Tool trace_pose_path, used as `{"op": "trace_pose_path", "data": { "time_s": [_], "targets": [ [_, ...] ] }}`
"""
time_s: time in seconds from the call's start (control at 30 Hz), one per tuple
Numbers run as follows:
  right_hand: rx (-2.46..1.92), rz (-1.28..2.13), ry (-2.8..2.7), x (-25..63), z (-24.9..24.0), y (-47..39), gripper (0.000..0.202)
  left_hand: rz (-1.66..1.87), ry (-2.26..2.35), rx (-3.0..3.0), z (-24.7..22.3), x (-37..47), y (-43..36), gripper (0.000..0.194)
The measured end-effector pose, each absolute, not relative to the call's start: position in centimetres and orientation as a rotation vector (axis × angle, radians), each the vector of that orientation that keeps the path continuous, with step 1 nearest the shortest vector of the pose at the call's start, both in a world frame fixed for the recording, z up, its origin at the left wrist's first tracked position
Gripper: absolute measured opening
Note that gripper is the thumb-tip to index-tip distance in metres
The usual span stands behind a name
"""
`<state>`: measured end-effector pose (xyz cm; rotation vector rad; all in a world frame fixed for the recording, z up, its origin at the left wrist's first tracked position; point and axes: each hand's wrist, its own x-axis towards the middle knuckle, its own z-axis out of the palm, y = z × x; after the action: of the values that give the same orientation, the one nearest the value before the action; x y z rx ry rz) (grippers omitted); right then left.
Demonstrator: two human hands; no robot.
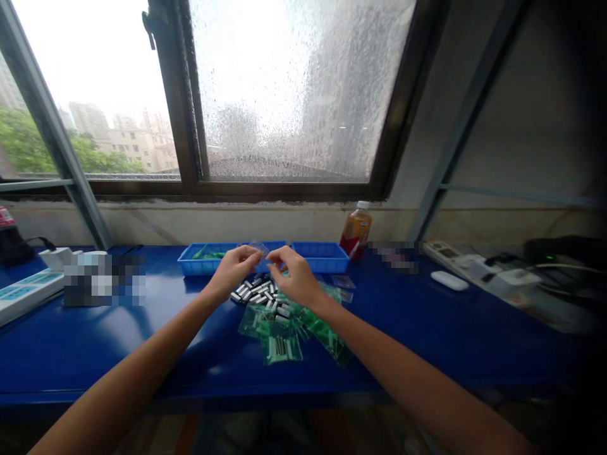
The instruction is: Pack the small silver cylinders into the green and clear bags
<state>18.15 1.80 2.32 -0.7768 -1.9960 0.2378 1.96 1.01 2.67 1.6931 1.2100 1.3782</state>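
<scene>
Over the middle of the blue table, my left hand (233,270) pinches a small clear plastic bag (259,248) between thumb and fingertips. My right hand (294,277) meets the bag's other side, its thumb and fingers closed at the edge. Below both hands lies a pile of small black-and-white blocks (255,291). Nearer to me, several green-tinted clear packets (282,349) with thin rod-like pieces inside overlap, partly hidden by my right forearm. A few clear bags (344,282) lie flat to the right of my right hand.
Three blue bins stand at the back: the left bin (190,268) holds green items; my hands partly cover the middle bin (277,246); the right bin (327,263) sits beside a drink bottle (355,232). Power strips (29,285) flank the table. A white oval object (449,280) lies right.
</scene>
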Motion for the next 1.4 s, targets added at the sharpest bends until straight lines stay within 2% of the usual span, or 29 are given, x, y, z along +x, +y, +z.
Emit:
{"op": "trace_pose_path", "data": {
  "time_s": [0.1, 0.27, 0.4, 0.5, 0.77, 0.9, 1.27, 1.4],
  "targets": [
    [-0.865, 0.426, -1.848, 18.1, 2.6, 1.9, 0.026, 1.464, 1.294, 2.014, 2.8, 2.0, 0.8, 0.019],
    [-0.867, 0.379, -1.895, 18.7, 3.6, 2.2, 0.007, 1.401, 1.312, 2.189, 3.2, 2.4, 0.3, 0.017],
    [-0.887, 0.196, -1.802, 20.3, 4.5, 3.4, 0.01, 1.12, 1.374, 2.376, 2.6, 1.1, 1.1, 0.022],
    [-0.947, 0.077, -1.712, 22.1, 4.7, 4.9, 0.012, 0.868, 1.424, 2.516, 1.2, 0.1, 1.9, 0.018],
    [-1.053, -0.057, -1.698, 24.6, 4.1, 7.4, 0.016, 0.446, 1.601, 2.643, -0.2, 0.5, 2.2, 0.021],
    [-1.059, -0.093, -1.723, 24.6, 4.0, 7.5, 0.017, 0.383, 1.691, 2.632, 0.3, 0.4, 1.9, 0.019],
    [-1.079, -0.104, -1.734, 25.4, 4.0, 8.1, 0.017, 0.208, 1.719, 2.641, 0.8, -0.3, 1.6, 0.04],
    [-1.089, -0.098, -1.735, 25.7, 3.9, 8.4, 0.016, 0.179, 1.738, 2.636, 0.9, -0.2, 1.3, 0.037]
  ]
}}
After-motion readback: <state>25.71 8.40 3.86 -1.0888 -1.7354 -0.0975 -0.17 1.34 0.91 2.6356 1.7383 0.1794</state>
